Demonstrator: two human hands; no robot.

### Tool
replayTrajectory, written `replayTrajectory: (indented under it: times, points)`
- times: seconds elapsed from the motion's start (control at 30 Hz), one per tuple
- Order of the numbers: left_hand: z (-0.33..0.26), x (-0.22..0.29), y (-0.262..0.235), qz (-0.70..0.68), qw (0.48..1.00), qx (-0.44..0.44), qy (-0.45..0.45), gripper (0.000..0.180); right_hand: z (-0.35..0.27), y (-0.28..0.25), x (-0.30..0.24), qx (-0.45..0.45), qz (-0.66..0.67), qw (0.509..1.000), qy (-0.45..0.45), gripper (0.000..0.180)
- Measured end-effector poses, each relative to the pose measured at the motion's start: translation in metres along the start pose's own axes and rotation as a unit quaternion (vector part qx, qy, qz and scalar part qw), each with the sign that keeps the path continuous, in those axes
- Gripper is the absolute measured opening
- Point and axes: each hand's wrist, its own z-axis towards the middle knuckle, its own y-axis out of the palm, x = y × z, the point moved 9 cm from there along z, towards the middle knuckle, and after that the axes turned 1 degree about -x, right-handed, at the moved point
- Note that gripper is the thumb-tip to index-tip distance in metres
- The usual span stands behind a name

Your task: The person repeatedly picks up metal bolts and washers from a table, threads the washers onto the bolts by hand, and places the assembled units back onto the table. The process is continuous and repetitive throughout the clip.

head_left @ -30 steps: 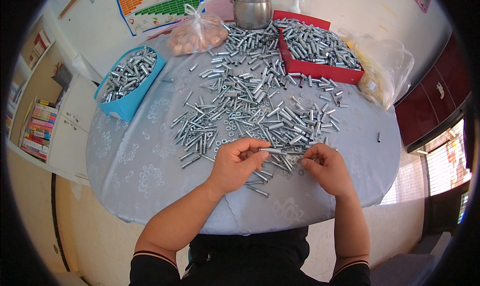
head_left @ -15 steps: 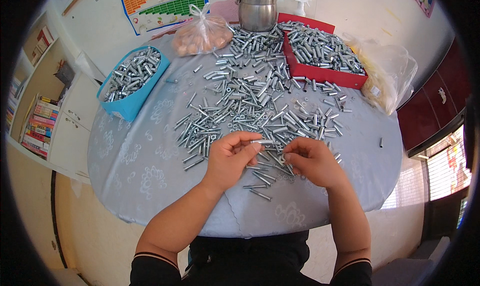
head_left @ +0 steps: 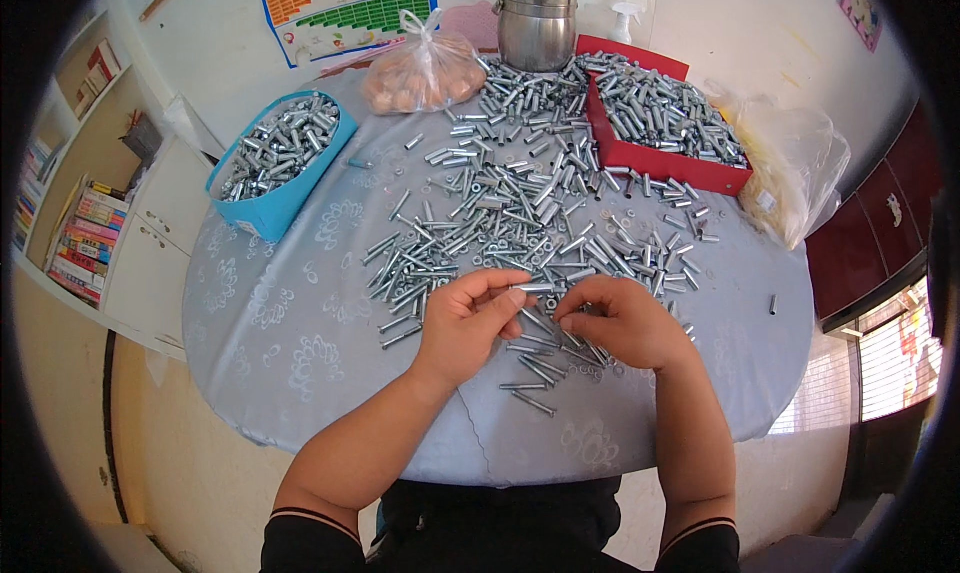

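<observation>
Blue tray (head_left: 262,209) of metal sleeves sits far left on the grey tablecloth (head_left: 300,323). Left hand (head_left: 468,321) pinches one metal sleeve (head_left: 533,287) at its fingertips; right hand (head_left: 622,321) curls closed over the loose pile (head_left: 520,213). Red tray (head_left: 668,163) sits far right.

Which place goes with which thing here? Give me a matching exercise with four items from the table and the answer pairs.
Things:
1. blue tray
2. red tray
3. steel pot
4. tied clear bag

Places:
A. far edge of the table, between the tied bag and the red tray
B. far right part of the table, full of metal sleeves
C. left edge of the table, full of metal sleeves
D. far side, between the blue tray and the pot, holding round brownish items

Pairs: 1-C, 2-B, 3-A, 4-D

The left hand pinches one metal sleeve; the right hand meets it.
</observation>
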Motion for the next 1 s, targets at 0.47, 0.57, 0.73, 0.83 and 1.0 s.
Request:
replayTrajectory:
  times: [0.47,0.57,0.73,0.83,1.0]
  points:
    - [0.001,-0.003,0.008,-0.002,0.999,-0.032,-0.017,0.025,-0.002,-0.014,0.016,0.063,0.276,0.959,0.029,0.014]
    - [0.000,-0.004,0.010,0.002,0.999,-0.034,-0.020,0.025,-0.002,-0.013,0.016,0.057,0.261,0.963,0.035,0.014]
    - [-0.001,-0.004,0.009,-0.021,0.999,-0.025,-0.037,0.025,-0.001,-0.008,0.020,0.053,0.279,0.958,0.035,0.015]
    - [0.000,-0.004,0.008,0.000,0.999,-0.022,-0.028,0.025,-0.001,-0.008,0.018,0.057,0.289,0.955,0.032,0.015]
    - [0.000,-0.003,0.008,0.013,1.000,-0.021,-0.019,0.025,-0.002,-0.008,0.019,0.062,0.285,0.956,0.032,0.015]
